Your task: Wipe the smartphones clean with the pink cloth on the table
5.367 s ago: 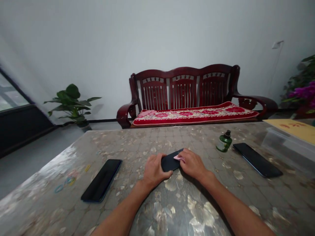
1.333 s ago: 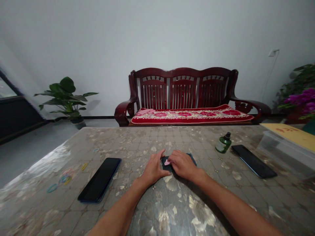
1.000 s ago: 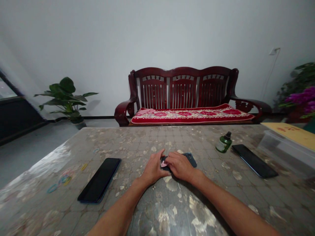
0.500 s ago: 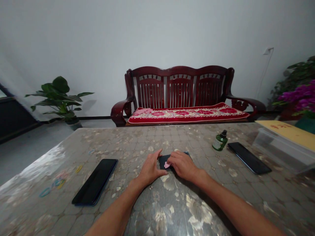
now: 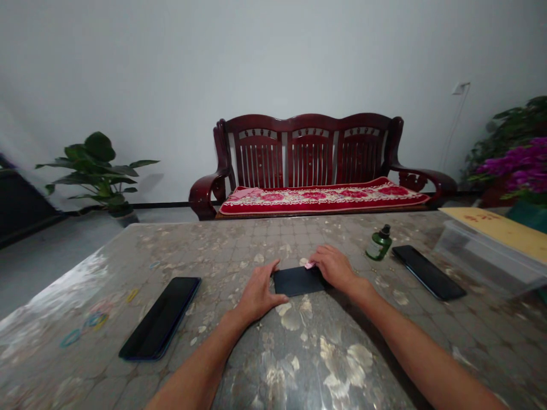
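Observation:
A dark phone [image 5: 297, 281] lies flat on the patterned table, its long side running across in front of me. My left hand [image 5: 258, 289] grips the phone's left end, with the thumb at the near edge and the fingers at the far corner. Between the closed fingers of my right hand [image 5: 334, 265] is a small pink cloth [image 5: 310, 265], which touches the phone near its far edge. That hand covers the phone's right end.
Another phone [image 5: 161, 318] lies at the left, beside several coloured rubber bands [image 5: 94, 320]. To the right stand a green bottle [image 5: 378, 243], a third phone [image 5: 428, 272] and a clear plastic box [image 5: 487, 256] under a yellow sheet [image 5: 496, 223]. Beyond the table is a wooden bench [image 5: 310, 122].
My right hand has slid with the pink cloth from the phone's middle toward its far right part, uncovering more of the dark surface. My left hand keeps its place at the left end.

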